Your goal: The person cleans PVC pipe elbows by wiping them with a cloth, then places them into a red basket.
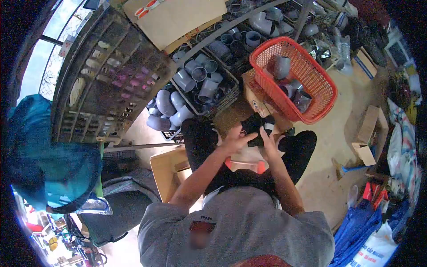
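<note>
Between my knees, my left hand (pixel 236 139) and my right hand (pixel 269 141) close round a black object (pixel 254 127). Its kind does not show. A small white patch (pixel 269 126) shows at its right end, beside the right fingers. My left thumb lies across its near side, pointing at the right hand. Below the hands, on my lap, is a pale piece with red ends (pixel 247 165). Just beyond my hands stands a red plastic basket (pixel 331 100) on a cardboard box (pixel 256 99), with several grey pipe fittings (pixel 282 67) inside.
A dark crate (pixel 222 107) of grey fittings stands ahead to the left, with grey elbows (pixel 165 103) beside it. A large dark crate (pixel 102 58) rises at left. An open cardboard box (pixel 168 171) sits by my left knee. Blue bags (pixel 362 229) lie at right.
</note>
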